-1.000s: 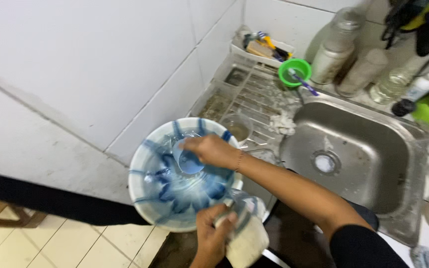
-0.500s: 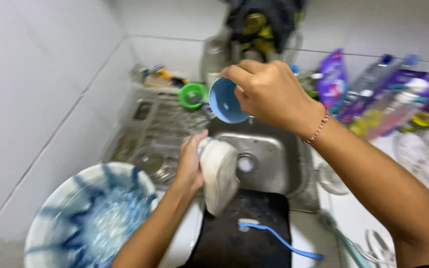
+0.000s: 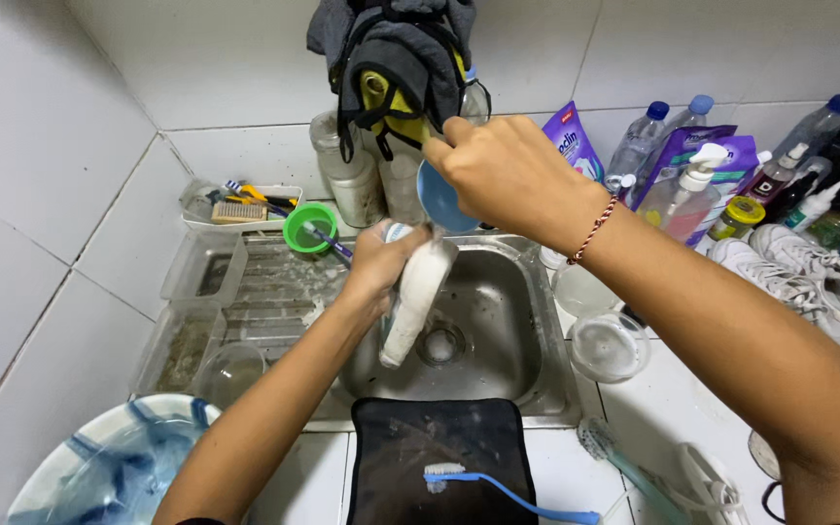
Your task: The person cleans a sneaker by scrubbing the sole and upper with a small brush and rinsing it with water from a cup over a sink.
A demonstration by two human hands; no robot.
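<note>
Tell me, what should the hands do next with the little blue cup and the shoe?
Probably tip the blue cup further: the right hand holds it tilted just above the white shoe, which the left hand holds over the sink.

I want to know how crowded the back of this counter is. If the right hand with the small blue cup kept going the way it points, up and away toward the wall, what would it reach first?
Probably the dark grey cloth bundle hanging directly beyond the right hand and its small blue plastic cup; depth between them is unclear, and the clear bottles behind could come first.
</note>
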